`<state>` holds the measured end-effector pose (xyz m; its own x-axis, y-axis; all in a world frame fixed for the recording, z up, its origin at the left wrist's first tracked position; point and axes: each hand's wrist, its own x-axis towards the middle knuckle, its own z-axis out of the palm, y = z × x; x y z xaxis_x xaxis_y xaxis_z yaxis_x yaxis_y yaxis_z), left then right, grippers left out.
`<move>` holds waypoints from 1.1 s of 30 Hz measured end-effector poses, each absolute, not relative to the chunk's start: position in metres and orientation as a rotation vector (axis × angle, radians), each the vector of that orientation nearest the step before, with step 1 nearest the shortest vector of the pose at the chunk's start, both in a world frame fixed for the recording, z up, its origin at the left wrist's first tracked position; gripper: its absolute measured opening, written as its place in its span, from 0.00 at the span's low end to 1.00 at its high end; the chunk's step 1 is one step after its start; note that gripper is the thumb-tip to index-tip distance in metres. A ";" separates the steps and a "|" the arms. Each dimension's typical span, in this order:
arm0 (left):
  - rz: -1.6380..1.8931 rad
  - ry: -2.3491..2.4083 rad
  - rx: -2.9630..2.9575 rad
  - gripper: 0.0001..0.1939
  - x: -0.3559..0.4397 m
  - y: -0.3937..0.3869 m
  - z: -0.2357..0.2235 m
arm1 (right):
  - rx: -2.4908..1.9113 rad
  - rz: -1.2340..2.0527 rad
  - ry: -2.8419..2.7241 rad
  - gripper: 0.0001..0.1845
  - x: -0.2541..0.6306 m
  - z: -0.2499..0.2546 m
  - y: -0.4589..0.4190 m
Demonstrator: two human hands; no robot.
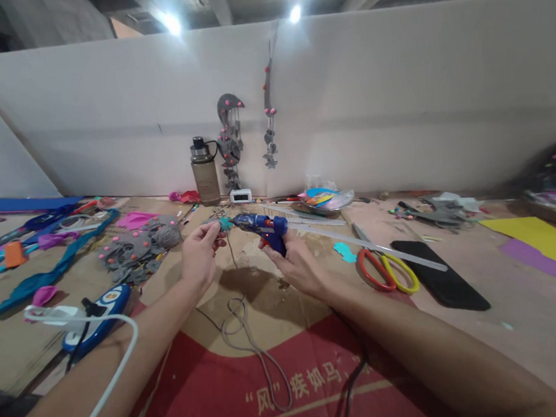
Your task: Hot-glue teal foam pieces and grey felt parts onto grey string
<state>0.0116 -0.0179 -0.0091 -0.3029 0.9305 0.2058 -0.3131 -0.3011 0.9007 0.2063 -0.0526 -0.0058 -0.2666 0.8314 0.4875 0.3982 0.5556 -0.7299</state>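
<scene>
My left hand pinches a small teal felt cutout between thumb and fingers, above the cardboard. Wrapped around the handle of a blue hot glue gun is my right hand. The gun's nozzle points left and is at the teal piece; whether it touches I cannot tell. A long clear glue stick runs out of the gun's back to the right. Grey cord hangs below the left hand and lies in loops on the cardboard.
Scissors and a black phone lie right of my right hand. A bottle and a small white clock stand at the back. Grey felt pieces, a power strip and a white cable are at left.
</scene>
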 end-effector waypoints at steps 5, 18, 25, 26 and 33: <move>1.746 0.956 1.015 0.11 0.016 -0.021 -0.009 | -1.022 0.556 -1.870 0.08 0.201 -0.010 -0.051; 1.703 0.991 1.062 0.10 0.017 -0.023 -0.012 | -1.040 0.480 -1.922 0.12 0.199 -0.013 -0.056; 1.704 0.984 1.047 0.12 0.018 -0.024 -0.009 | -0.983 0.453 -1.949 0.12 0.198 -0.015 -0.056; 1.704 0.981 1.049 0.12 0.018 -0.024 -0.009 | -0.978 0.440 -1.947 0.12 0.198 -0.016 -0.056; 1.710 0.992 1.036 0.12 0.019 -0.025 -0.008 | -1.009 0.362 -1.960 0.13 0.198 -0.019 -0.056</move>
